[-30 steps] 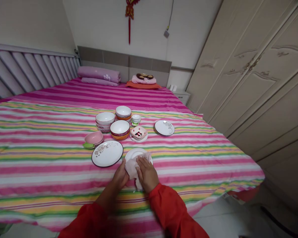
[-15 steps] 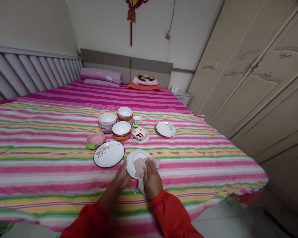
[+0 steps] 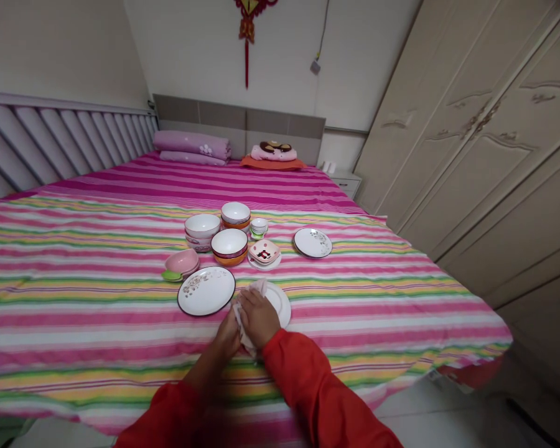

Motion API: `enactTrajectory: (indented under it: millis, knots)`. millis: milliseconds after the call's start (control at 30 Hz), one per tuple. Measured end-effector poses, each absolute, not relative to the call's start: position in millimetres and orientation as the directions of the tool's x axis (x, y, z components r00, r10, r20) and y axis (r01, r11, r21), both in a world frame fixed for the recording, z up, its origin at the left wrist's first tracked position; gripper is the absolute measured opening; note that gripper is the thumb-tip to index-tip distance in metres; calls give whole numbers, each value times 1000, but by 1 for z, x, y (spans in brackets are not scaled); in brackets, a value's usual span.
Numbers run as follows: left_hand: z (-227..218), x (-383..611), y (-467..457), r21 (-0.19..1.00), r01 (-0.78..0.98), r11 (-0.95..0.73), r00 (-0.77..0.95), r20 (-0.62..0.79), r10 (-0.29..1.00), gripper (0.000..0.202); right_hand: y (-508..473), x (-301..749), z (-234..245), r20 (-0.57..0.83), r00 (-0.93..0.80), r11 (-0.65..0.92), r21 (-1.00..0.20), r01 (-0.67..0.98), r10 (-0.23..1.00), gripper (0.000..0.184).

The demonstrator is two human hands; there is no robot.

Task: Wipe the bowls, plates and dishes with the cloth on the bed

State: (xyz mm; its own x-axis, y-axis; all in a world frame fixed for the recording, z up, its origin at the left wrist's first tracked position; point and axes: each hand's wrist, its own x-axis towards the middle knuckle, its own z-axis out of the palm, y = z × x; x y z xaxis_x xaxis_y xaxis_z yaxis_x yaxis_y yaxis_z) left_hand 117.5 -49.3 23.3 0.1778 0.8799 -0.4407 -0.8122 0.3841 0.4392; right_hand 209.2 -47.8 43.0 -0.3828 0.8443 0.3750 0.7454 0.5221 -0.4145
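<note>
My right hand (image 3: 259, 318) presses a crumpled pale pink cloth (image 3: 242, 326) onto a round white plate (image 3: 280, 303), whose right rim shows past my fingers. My left hand (image 3: 228, 336) holds the near edge of that plate, with the cloth bunched beside it. Much of the plate is hidden under my hands. Just left of them lies a larger white plate with a dark rim and a floral pattern (image 3: 206, 290), not touching my hands.
A striped bedspread (image 3: 98, 323) covers the bed. Stacked bowls (image 3: 199, 232), a pink dish (image 3: 182, 262), a small square dish (image 3: 264, 252) and a floral plate (image 3: 312, 242) stand beyond my hands. A cream wardrobe (image 3: 466, 155) stands on the right, a slatted bed rail (image 3: 60, 146) on the left.
The white plate has shifted left and lies flatter under my hands. My right hand has moved left over it, and the cloth is now bunched between my hands.
</note>
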Motion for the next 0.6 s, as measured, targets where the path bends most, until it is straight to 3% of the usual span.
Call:
enactTrajectory:
  millis: [167,400,500,600]
  knots:
    - [27,119,-50,407,-829,384,254,-338,906,48,-11,220,51,294,-353,455,-462,761,888,33]
    - [24,116,-53,470,-763,444,310,-337,889,59,-18,261,35,293,-180,314,-520,795,939,40]
    - [27,116,-55,490,-747,450,279,-383,880,60,-46,275,16,375,-66,289,-579,763,925,42]
    - [29,117,-55,502,-730,464,280,-400,873,57,-82,278,-7,508,-36,363,-561,744,860,45]
